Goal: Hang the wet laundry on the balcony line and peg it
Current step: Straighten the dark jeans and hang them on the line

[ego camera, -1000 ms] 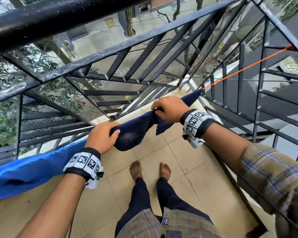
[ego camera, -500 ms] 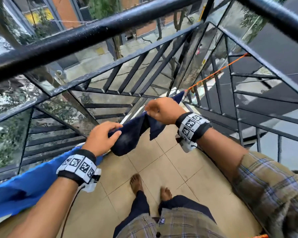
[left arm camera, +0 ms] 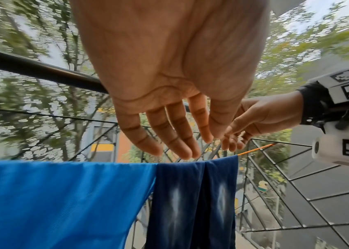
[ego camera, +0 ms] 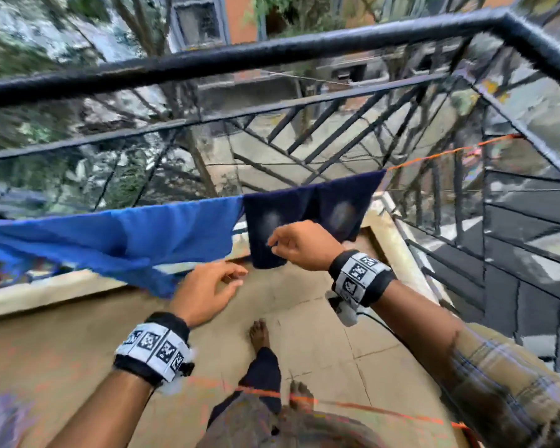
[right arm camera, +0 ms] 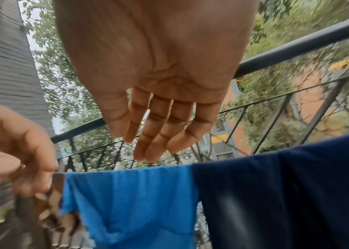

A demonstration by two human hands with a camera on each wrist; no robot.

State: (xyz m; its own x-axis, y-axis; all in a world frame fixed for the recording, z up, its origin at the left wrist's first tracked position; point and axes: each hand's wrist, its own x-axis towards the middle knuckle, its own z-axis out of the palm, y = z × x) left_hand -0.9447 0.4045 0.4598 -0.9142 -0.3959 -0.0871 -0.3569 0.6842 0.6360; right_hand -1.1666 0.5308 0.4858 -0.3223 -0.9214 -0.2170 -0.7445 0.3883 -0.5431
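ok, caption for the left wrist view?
Open left hand above navy cloth and blue cloth draped on the orange line.

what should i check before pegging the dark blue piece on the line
1. Dark blue garment draped over the orange line: ok.
2. Left hand free: ok, fingers open, holding nothing.
3. Right hand free: ok, off the cloth.
4. Peg on the dark garment: not ok, none visible.
5. Pegs within reach: cannot tell, none in view.
6. Bright blue garment beside it hanging on the line: ok; pegged or not, cannot tell.
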